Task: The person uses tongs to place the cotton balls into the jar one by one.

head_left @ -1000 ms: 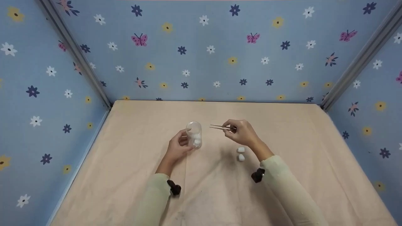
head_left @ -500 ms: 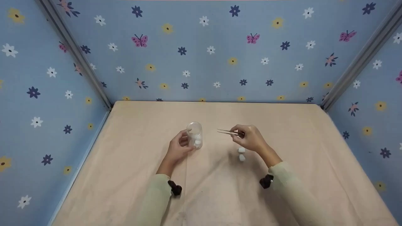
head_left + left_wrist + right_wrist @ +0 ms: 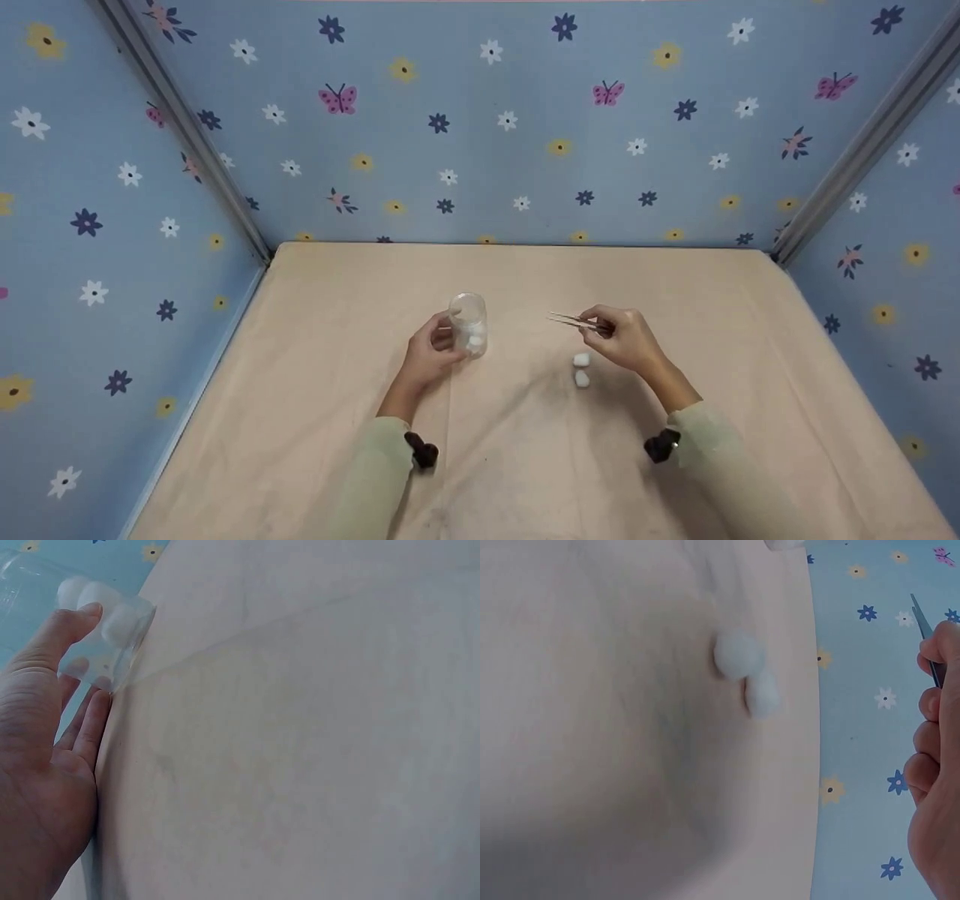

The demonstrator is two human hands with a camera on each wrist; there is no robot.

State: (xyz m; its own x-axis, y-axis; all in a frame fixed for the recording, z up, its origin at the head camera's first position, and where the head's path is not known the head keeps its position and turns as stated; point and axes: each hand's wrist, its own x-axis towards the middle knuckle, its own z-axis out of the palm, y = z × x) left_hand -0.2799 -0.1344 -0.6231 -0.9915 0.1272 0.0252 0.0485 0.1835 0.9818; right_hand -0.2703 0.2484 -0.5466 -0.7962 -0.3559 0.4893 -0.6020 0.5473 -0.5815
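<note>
Between the curled fingers of my right hand (image 3: 622, 341) I pinch the tweezers (image 3: 574, 321), their tips apart; my left hand (image 3: 429, 361) grips the clear jar (image 3: 468, 309), thumb and fingers around it, white balls (image 3: 474, 341) inside; nearer my right, two loose balls (image 3: 582, 361) lie on the cream cloth (image 3: 517, 457), a blue flowered wall (image 3: 480, 90) behind

Cotton balls (image 3: 475, 341) lie in the jar (image 3: 468, 309). Tweezers (image 3: 589, 325) are at its three o'clock; two loose balls (image 3: 582, 361), on the bench (image 3: 517, 457), at four.

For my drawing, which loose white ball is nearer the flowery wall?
In the head view, the upper ball; the lower ball lies farther from the wall.
</note>
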